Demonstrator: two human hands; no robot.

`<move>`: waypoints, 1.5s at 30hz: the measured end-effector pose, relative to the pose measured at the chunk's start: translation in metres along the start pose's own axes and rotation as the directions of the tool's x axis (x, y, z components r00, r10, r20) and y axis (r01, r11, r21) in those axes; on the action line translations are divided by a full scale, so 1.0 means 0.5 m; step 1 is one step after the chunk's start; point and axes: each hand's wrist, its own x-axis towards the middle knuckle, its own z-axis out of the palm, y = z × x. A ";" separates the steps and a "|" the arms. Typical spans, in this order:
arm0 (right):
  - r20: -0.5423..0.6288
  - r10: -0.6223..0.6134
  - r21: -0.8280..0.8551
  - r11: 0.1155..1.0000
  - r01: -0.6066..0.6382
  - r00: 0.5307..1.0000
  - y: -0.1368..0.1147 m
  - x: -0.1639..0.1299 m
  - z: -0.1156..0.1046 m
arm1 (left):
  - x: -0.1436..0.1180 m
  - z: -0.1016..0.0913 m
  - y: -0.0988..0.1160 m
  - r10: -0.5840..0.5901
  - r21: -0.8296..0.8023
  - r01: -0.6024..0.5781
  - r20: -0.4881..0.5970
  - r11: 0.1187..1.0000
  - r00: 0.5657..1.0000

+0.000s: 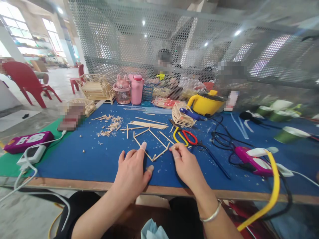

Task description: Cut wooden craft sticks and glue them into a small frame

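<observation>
Left hand (pixel 132 171) is laid flat, fingers spread, index tip pressed on the stick frame (pixel 152 144) on the blue surface (pixel 82 159). Right hand (pixel 185 164) is loosely curled, fingertips pinched on the frame's right end. Yellow-and-red pliers (pixel 185 136) lie just beyond.

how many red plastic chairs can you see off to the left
2. A large red chair stands on the floor at far left, and a smaller red chair sits farther back beside the table's far left corner. Others may be hidden behind the mesh.

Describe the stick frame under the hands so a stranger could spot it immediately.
On the blue table mat, look at the near edge, just beyond the left hand and right hand. The stick frame lies flat there: joined thin sticks forming an open outline, unlike the loose stick pile behind.
</observation>
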 end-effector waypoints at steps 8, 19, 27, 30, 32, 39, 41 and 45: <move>0.082 0.016 0.040 0.999 -0.019 0.997 -0.027 -0.046 0.006 | 0.034 -0.016 -0.042 0.000 -0.118 0.014 0.125 0.993 0.992; -0.040 -0.164 0.200 0.965 0.169 0.986 -0.057 -0.029 -0.008 | 0.014 -0.016 -0.045 -0.139 -0.025 0.138 -0.037 0.990 0.990; -0.111 -0.099 0.396 0.908 0.135 0.989 -0.069 -0.059 -0.003 | 0.018 -0.019 -0.042 -0.144 -0.026 0.143 -0.018 0.989 0.989; 0.074 -0.091 0.480 0.876 0.045 0.993 -0.077 -0.055 0.011 | 0.017 -0.018 -0.045 -0.131 -0.036 0.130 -0.020 0.991 0.991; 0.160 -0.116 0.488 0.873 0.023 0.980 -0.084 -0.049 0.021 | 0.018 -0.017 -0.047 -0.132 -0.027 0.131 -0.027 0.991 0.991; 0.140 -0.223 0.231 0.955 0.187 0.965 -0.099 -0.012 0.030 | 0.029 -0.015 -0.059 -0.083 -0.030 0.083 -0.012 0.996 0.996; 0.129 -0.261 0.139 0.960 0.243 0.957 -0.103 -0.007 0.031 | 0.027 -0.014 -0.061 -0.082 -0.035 0.081 -0.030 0.996 0.996; 0.119 -0.286 0.058 0.958 0.281 0.951 -0.110 -0.023 0.037 | 0.021 -0.012 -0.061 -0.067 -0.031 0.065 -0.061 0.997 0.996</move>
